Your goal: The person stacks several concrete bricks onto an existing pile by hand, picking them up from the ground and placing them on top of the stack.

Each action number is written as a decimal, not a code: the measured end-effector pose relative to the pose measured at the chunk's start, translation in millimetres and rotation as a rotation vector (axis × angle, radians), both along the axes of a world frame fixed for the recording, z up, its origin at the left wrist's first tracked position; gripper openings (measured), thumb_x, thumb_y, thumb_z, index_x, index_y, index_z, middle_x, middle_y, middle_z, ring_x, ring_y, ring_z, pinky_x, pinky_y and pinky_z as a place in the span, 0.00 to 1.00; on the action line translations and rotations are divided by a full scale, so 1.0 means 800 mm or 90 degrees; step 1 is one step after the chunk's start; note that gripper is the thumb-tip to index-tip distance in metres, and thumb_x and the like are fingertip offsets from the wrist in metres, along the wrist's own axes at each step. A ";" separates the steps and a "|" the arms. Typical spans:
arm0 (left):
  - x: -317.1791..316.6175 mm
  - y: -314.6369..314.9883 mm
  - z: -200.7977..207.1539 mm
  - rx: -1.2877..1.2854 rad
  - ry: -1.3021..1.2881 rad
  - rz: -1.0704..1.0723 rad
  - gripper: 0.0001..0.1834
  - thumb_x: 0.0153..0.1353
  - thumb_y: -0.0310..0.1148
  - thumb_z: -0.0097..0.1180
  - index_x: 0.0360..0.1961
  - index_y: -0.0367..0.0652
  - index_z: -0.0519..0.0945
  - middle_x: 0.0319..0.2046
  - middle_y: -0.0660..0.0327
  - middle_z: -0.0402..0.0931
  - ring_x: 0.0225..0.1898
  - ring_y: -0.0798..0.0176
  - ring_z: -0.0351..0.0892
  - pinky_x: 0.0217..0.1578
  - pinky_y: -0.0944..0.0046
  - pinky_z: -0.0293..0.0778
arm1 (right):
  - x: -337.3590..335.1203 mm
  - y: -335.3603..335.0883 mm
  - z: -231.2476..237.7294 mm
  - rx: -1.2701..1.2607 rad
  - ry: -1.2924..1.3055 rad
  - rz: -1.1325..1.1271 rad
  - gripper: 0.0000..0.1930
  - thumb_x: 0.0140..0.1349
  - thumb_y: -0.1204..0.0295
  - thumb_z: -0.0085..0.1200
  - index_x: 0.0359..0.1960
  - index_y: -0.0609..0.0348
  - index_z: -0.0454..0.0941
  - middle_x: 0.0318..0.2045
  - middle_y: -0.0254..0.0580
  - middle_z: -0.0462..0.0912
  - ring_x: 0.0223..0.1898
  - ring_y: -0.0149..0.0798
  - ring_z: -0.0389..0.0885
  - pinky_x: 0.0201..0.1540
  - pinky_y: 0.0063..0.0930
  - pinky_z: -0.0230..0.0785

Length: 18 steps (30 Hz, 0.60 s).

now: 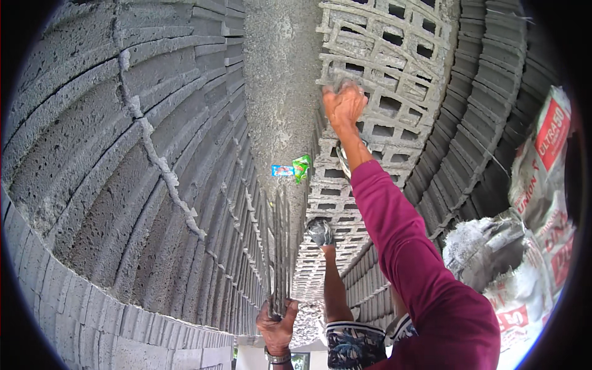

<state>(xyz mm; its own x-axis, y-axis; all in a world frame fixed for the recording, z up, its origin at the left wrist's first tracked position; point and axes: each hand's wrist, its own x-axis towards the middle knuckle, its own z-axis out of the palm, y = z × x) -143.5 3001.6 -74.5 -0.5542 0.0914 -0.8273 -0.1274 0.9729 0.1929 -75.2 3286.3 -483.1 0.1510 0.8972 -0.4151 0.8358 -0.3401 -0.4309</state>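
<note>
Here is the left hand (277, 327), low in view and wrapped round a bundle of slender grey rods (279, 253) with a rough, twisted surface. The grip is firm, fingers curled about the near ends, while the rods reach away along the gap between the stacks of blocks. A metal-linked band (277, 356) circles that wrist.

Up to the right — the right hand (345, 106), out at the end of a maroon sleeve (401, 234), fingers bent, over the left edge of a long row of grey hollow concrete blocks (370, 129). The fingertips are blurred, so I cannot tell whether they grasp anything or press on the block.

Those blocks show their rectangular cells, many dark inside, some paler. On the grey concrete strip (280, 80) beside them lie two small wrappers just next to each other: a flat blue packet (282, 171) and a crumpled green packet (301, 168); what they hold is hidden.

Over at the right, a torn white-and-red sack (521, 271) gapes open — its mouth shows a grey, dusty-looking interior, contents unclear. Another white-and-red sack (542, 160) leans behind it, printed side showing.
</note>
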 end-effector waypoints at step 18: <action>0.113 -0.008 -0.059 -0.001 -0.175 0.323 0.11 0.55 0.31 0.72 0.32 0.38 0.80 0.24 0.64 0.82 0.25 0.75 0.77 0.27 0.71 0.71 | -0.033 0.177 -0.055 -0.013 -0.083 -0.181 0.16 0.45 0.60 0.67 0.27 0.61 0.85 0.33 0.55 0.86 0.42 0.58 0.84 0.49 0.48 0.72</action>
